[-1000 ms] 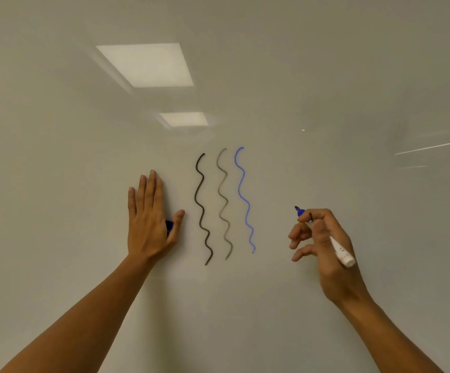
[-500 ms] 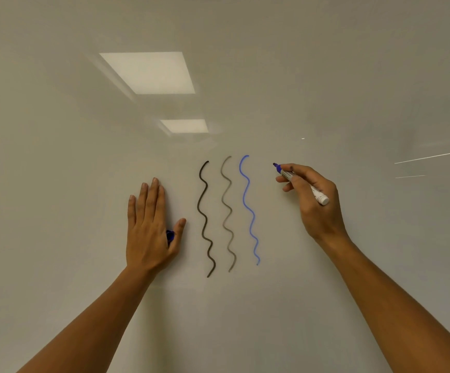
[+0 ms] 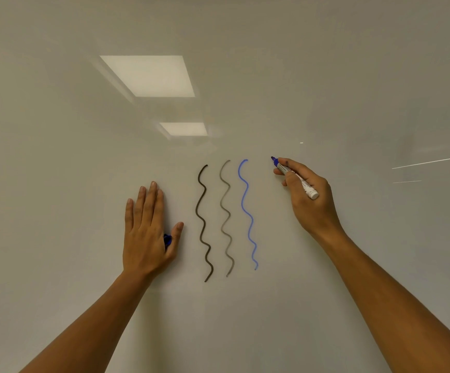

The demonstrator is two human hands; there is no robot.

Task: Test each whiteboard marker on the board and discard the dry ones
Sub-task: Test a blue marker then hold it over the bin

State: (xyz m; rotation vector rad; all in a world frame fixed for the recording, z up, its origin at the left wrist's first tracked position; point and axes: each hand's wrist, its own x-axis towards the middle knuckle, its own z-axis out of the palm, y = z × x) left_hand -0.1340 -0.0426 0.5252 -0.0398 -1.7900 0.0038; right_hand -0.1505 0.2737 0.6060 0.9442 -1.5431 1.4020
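— So, largest first: what is the whiteboard showing?

— It is filling the whole view and reflecting two ceiling light panels. Three wavy test strokes are running down its middle: a black line, a grey line, a blue line. The grey one is looking weakest, so my guess is that pen is drying out.

— And the left hand?

— It is lying flat on the board, left of the black line, fingers straight and released, thumb spread. A blue cap is peeking out between thumb and palm, pressed against the board. I judge it is being kept there so the pen can be recapped quickly, while the palm steadies the body.

— The right hand?

— It is pinching a blue marker in a writing grip, fingers curled round the barrel, well apart from the left hand. The white barrel is sloping down-right, the tip pointing up-left.

— Where is that tip?

— It is sitting right of the blue line, level with the tops of the strokes. Whether it is touching the board, I cannot tell. No fourth stroke is showing yet, so a fresh test line looks about to begin in the bare space there.
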